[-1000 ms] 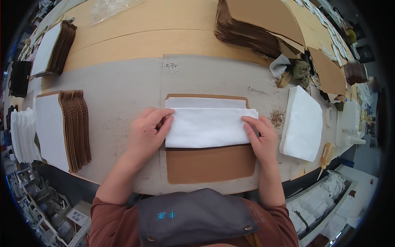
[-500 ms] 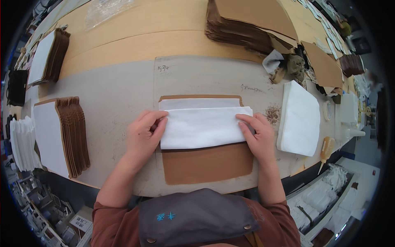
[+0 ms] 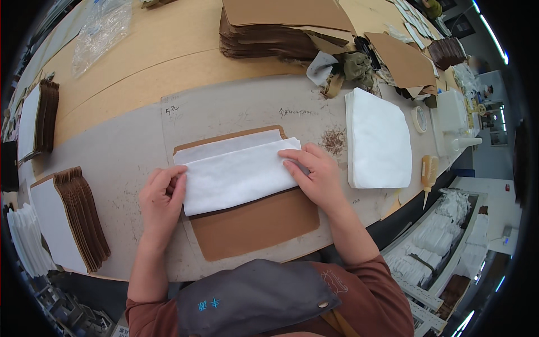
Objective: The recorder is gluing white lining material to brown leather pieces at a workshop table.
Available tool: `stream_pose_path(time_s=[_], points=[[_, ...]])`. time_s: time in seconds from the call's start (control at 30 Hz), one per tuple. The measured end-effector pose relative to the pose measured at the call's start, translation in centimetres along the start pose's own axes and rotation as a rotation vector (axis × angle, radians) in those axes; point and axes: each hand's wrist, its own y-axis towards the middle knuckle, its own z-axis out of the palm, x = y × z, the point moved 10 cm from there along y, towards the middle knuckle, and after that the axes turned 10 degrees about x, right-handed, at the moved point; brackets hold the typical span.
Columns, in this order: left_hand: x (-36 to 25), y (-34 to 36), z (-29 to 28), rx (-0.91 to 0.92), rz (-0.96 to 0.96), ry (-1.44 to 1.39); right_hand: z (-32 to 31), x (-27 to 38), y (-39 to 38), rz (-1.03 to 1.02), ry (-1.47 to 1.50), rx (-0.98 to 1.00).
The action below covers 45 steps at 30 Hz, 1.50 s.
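Observation:
A white sheet [image 3: 238,177] lies across a brown panel [image 3: 258,227] on the work table in front of me. It looks folded or layered, but I cannot tell its material. My left hand [image 3: 161,194] pinches the sheet's left end between thumb and fingers. At the upper right corner, my right hand [image 3: 314,171] grips it the same way, thumb below and fingers on top. Behind the sheet, a second white layer and the panel's brown far edge show. The panel's near part is bare brown, with a dark strip along the sheet's lower edge.
Right of my hand lies a stack of white sheets [image 3: 379,143], with a yellow glue bottle [image 3: 429,171] and a tape roll [image 3: 419,119] beyond. Brown panels [image 3: 286,14] are piled at the back. Brown, white-faced pieces [image 3: 59,224] stand stacked at left.
The view has swung to the right, so the table's things appear shifted and tilted. Both hands still hold the white sheet's ends, and it stays over the brown panel.

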Motion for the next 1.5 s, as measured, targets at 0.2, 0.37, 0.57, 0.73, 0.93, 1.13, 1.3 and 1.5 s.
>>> stream_pose_path(time_s=[0.2,0.37,0.57,0.73,0.93,1.13,1.3,1.5], points=[[-0.7,-0.2,0.0,-0.033,0.055,0.081,0.0,-0.1,-0.1,-0.007,-0.01,-0.015],[-1.3,-0.4,-0.1,-0.064,0.1,0.147,0.0,0.0,-0.3,-0.018,-0.038,-0.02],[-1.0,-0.4,0.0,-0.076,0.077,0.14,0.0,0.1,-0.3,-0.034,-0.057,-0.018],[-0.7,-0.3,-0.1,-0.066,0.059,0.128,-0.1,0.2,-0.4,-0.035,-0.049,-0.012],[-0.6,-0.2,-0.2,-0.039,0.037,0.12,0.1,0.0,-0.2,-0.018,-0.03,0.002],[1.9,-0.4,-2.7,-0.131,-0.125,-0.042,0.2,0.3,-0.4,-0.028,-0.03,0.0],[-8.4,3.2,4.5,0.248,0.348,0.448,0.0,-0.1,-0.7,0.039,-0.082,0.027],[-9.6,4.0,12.5,0.534,0.587,0.651,-0.1,0.2,-1.0,-0.017,-0.094,-0.004]])
